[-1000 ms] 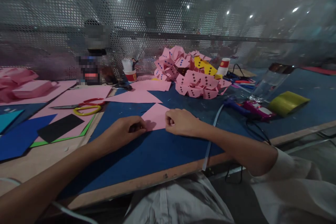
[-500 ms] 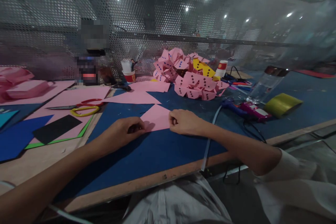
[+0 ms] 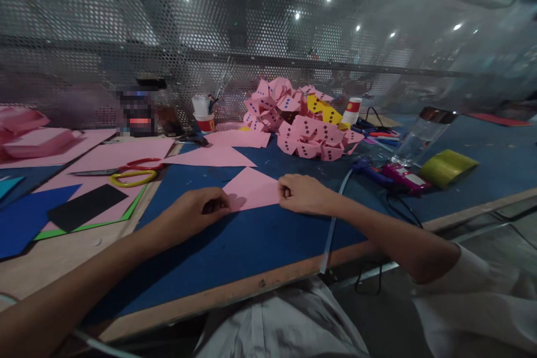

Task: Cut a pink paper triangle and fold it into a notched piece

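Note:
A piece of pink paper (image 3: 255,191) with a pointed top lies on the blue table surface (image 3: 251,246) between my hands. At its left corner, my left hand (image 3: 203,207) is closed, thumb and fingers pinching the edge. My right hand (image 3: 302,194) has its fingers curled in at the opposite corner, gripping the paper there. Both corners are hidden under the fingertips. Just behind it lies a larger pink sheet (image 3: 210,156), cut to a point on the right.
Scissors (image 3: 133,174) with red and yellow handles rest on pink sheets at left, near a black card (image 3: 88,208). Dotted pink paper shapes (image 3: 310,137) are heaped at the back. A glass bottle (image 3: 423,137), glue gun (image 3: 373,173) and yellow tape roll (image 3: 448,169) stand right.
My right hand has shifted slightly to the right along the paper, showing more of it. The left hand keeps its place at the left corner. The view has shifted a little.

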`<state>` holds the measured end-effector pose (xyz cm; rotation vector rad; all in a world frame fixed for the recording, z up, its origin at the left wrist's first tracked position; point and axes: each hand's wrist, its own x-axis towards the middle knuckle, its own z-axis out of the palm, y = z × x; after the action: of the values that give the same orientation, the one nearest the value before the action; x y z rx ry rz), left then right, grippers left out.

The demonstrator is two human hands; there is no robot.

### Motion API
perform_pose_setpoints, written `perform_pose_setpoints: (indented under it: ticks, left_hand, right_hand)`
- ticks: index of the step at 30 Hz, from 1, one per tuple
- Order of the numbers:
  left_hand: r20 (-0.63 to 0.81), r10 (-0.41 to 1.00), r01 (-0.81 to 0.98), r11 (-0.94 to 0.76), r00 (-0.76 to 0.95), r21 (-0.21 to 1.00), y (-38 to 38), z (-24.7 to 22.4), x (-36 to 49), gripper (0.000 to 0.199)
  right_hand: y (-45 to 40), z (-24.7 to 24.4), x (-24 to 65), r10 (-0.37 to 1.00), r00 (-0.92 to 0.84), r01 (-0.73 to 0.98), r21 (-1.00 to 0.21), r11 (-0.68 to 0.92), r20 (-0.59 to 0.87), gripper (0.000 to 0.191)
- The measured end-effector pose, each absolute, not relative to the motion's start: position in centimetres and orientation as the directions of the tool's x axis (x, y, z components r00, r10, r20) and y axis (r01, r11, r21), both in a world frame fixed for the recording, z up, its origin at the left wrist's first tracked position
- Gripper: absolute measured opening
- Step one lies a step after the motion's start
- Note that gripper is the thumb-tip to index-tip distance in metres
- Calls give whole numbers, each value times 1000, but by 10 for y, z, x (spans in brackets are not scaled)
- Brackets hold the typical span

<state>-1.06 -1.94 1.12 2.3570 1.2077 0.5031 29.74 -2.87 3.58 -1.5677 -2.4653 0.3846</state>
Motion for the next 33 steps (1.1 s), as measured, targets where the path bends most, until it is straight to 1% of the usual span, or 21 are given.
perform_pose_setpoints:
  ticks: [7,19,26,33]
  left_hand:
    - [90,826,678,-514,556,525,-18,9,-11,36]
    - [92,825,673,-513,557,532,-19,10,-11,36]
    - [65,833,683,-493,550,539,-19,12,-11,36]
    - [96,819,670,-524,565,526,-17,11,-11,39]
  right_hand:
    - [-29,34,310,925,-379,875,-318,365,19,6]
    - [-29,30,328,947,-321,890,-335,308,17,5]
    - [-30,29,333,945,-325,885,-343,314,28,6]
    - [-30,30,335,947,-320,888,-340,311,30,5]
